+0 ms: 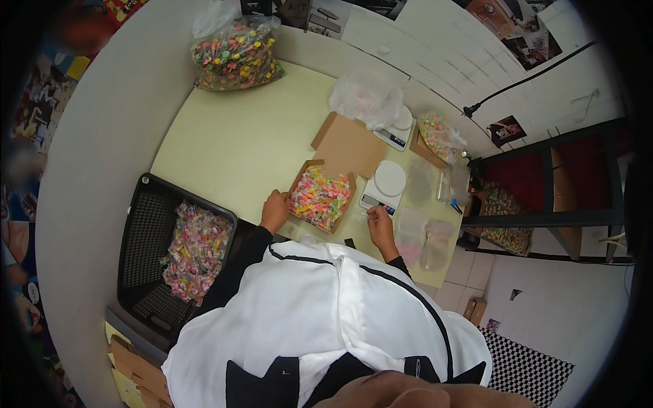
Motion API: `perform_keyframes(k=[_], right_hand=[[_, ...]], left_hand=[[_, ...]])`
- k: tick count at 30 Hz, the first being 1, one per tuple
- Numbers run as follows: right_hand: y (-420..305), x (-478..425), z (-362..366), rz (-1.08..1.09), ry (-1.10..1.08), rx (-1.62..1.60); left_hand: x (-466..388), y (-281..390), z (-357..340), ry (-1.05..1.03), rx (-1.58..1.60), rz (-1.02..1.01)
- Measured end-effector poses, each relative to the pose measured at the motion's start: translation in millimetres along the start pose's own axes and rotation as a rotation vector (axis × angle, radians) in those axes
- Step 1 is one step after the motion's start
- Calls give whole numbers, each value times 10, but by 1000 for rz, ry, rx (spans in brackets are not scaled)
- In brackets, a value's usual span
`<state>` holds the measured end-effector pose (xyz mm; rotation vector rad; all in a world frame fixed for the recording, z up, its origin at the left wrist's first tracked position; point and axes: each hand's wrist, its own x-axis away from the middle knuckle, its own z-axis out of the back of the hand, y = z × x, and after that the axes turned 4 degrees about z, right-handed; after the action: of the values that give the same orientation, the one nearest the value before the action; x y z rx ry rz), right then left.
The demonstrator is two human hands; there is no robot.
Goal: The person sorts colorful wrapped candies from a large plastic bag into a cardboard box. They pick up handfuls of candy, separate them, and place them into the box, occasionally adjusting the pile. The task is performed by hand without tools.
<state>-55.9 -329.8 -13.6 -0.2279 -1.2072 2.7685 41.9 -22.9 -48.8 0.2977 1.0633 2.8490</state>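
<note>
An open cardboard box (349, 141) full of wrapped candies (320, 196) lies on the pale table (224, 137). My left hand (276, 210) is at the box's left side, fingers bent against its edge; whether it grips the wall I cannot tell. To the right of the box, my right hand (380, 227) is just below the display of a white kitchen scale (390, 178). Its fingers are bent together, and something clear and thin may be at their tips. Clear plastic bags (412, 229) lie to the right of that hand.
A black plastic basket (145, 224) with packed candy bags (196, 252) stands at the left. At the table's back are a big bag of colourful sweets (237, 56), a crumpled clear bag (367, 97), a second scale (395, 135) and a box holding a candy bag (438, 137).
</note>
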Motion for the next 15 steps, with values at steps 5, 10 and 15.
perform_keyframes(k=[5, 10, 15], right_hand=[[-323, -137, -37, -19, 11, -84], [-639, -336, -185, 53, -95, -189], [-1019, -338, -362, 211, -362, -318]], left_hand=[[-33, -82, 141, 1, -1, 104], [127, 304, 431, 175, -19, -82], [234, 459, 408, 17, 265, -483]])
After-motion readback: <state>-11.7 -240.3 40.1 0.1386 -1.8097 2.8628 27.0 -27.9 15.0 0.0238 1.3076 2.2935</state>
